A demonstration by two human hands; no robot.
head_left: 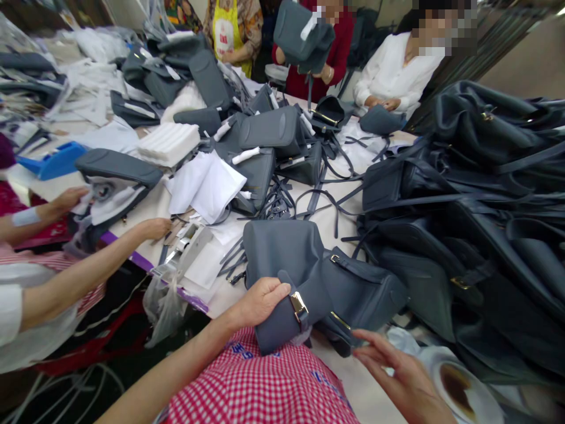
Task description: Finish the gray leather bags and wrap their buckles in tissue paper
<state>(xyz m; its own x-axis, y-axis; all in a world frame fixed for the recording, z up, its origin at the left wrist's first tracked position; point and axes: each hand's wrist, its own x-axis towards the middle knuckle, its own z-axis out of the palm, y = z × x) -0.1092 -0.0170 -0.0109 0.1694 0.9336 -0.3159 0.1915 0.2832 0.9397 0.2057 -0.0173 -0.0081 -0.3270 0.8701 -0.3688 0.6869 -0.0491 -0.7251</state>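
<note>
My left hand (263, 299) is closed on the dark grey leather bag (282, 247) in front of me, thumb on top near a gold metal buckle (299, 303). That bag lies partly on its side at the table edge, against my red checked apron (265, 388). Just to the right, my right hand (397, 368) has its fingers stretched out and apart, the tips close to the lower corner of a second dark grey bag (366, 288) with gold fittings. Whether those fingertips touch the bag is unclear.
A white bowl with brown liquid (457, 388) stands at lower right. Stacked dark bags (441, 247) rise on the right. White paper sheets (207, 182), loose straps (335, 200) and more bags (269, 129) cover the table. Co-workers' arms (92, 265) reach in from the left; others work opposite.
</note>
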